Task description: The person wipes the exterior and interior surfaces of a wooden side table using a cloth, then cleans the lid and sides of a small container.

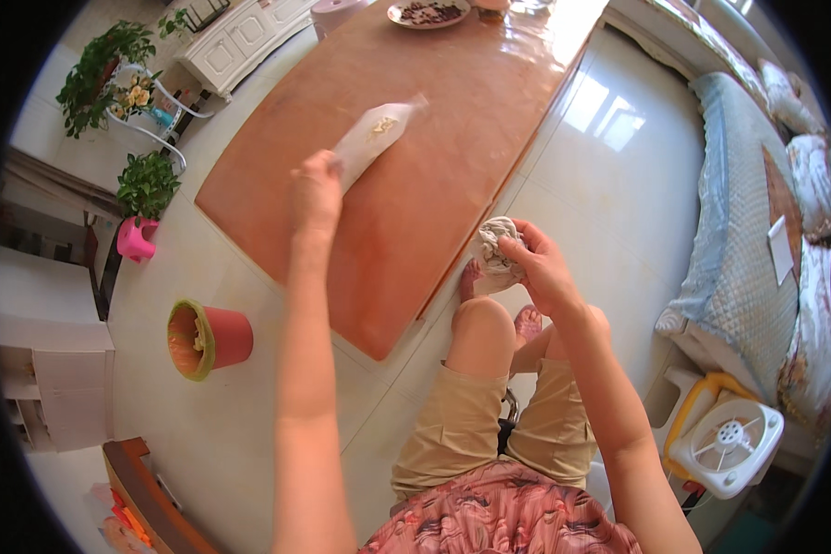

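Observation:
My left hand is closed on one end of a whitish, translucent flat bag with a gold mark on it. The bag stretches up and to the right above the table and is blurred, as is the hand. In my right hand, a crumpled light grey cloth is pinched between thumb and fingers, just off the table's right edge and above my knee. What the cloth is exactly, I cannot tell. Beneath the bag lies the reddish-brown tabletop.
A plate with dark bits sits at the table's far end. On the tiled floor are a red waste bin with a liner and a pink stool under a potted plant. A white fan and a sofa stand at right.

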`<state>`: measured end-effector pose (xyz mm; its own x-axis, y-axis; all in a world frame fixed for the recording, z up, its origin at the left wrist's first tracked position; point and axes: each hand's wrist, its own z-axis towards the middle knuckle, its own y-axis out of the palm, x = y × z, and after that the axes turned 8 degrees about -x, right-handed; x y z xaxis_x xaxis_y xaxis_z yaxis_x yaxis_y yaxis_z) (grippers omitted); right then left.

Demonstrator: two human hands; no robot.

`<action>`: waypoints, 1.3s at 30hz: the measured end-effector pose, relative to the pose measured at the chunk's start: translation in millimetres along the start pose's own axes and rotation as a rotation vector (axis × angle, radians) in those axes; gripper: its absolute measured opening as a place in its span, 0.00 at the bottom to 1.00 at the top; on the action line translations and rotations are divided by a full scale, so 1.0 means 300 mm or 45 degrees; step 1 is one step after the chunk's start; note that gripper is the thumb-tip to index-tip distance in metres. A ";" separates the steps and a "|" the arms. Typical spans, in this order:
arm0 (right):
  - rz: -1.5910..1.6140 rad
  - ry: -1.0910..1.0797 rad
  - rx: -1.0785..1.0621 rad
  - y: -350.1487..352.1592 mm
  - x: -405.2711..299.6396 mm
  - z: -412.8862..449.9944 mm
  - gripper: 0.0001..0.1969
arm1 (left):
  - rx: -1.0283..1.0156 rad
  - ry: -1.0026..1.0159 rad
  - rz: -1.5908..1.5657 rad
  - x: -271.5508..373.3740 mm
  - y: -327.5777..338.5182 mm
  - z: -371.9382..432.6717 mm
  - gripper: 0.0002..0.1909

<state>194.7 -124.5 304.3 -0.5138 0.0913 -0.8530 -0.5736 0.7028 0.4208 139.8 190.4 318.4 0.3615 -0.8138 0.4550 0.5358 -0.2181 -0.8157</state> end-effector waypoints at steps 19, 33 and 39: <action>0.263 -0.041 -0.106 -0.057 -0.156 0.257 0.20 | -0.079 0.209 -0.453 0.174 0.109 -0.039 0.15; 0.050 -0.248 0.041 -0.269 -0.165 0.294 0.25 | -0.347 0.280 -0.447 0.628 0.363 -0.086 0.27; 0.096 -0.333 0.253 -0.457 -0.122 0.353 0.22 | -0.467 0.368 0.279 0.671 0.570 -0.017 0.27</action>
<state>359.7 -149.7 245.1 -0.3545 0.3081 -0.8828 -0.3915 0.8085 0.4394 300.2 -13.5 268.6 0.1814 -0.9660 0.1843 0.1492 -0.1582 -0.9761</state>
